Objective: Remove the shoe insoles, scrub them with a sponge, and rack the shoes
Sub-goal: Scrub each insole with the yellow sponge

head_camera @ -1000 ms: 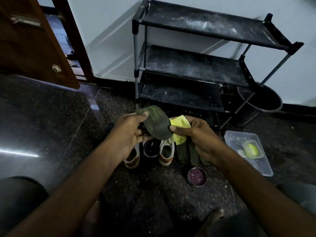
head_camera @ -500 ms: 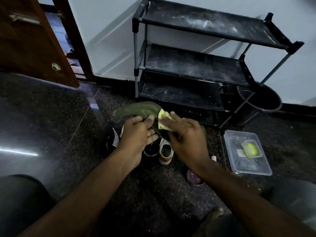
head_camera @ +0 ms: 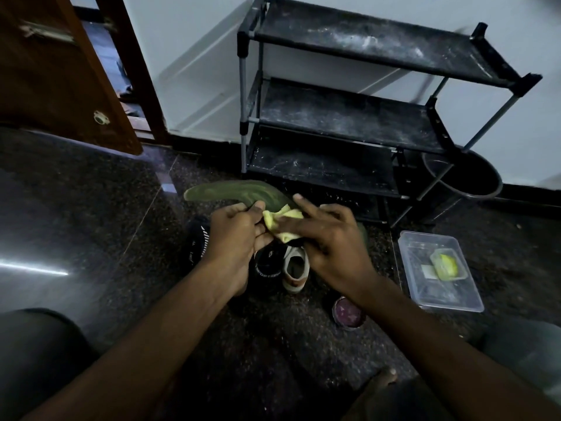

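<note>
While the person sits on the floor (head_camera: 100, 208), the head view shows both hands raised in front of the shoe rack (head_camera: 349, 117), which stands at the floor's far edge against the wall.

- Left grip (head_camera: 233, 235): pinching the dark green insole (head_camera: 230, 192), thumb on top and fingers underneath. The insole is held off the floor, bowed, with its free end pointing left.
- Right grip (head_camera: 331, 238): spread, fingers laid mostly straight over the yellow sponge (head_camera: 280, 221), pressing it onto the insole just beside the left thumb. Right thumb hidden.
- Under the hands, on the floor: a black shoe (head_camera: 197, 241), a second black shoe (head_camera: 267, 268) and a white shoe (head_camera: 296, 268), side by side.
- Right of the shoes: a small round tin (head_camera: 347, 311) and a clear plastic box (head_camera: 440, 296) holding a yellow item (head_camera: 446, 264).
- A dark bucket (head_camera: 467, 177) stands by the rack's right legs.
</note>
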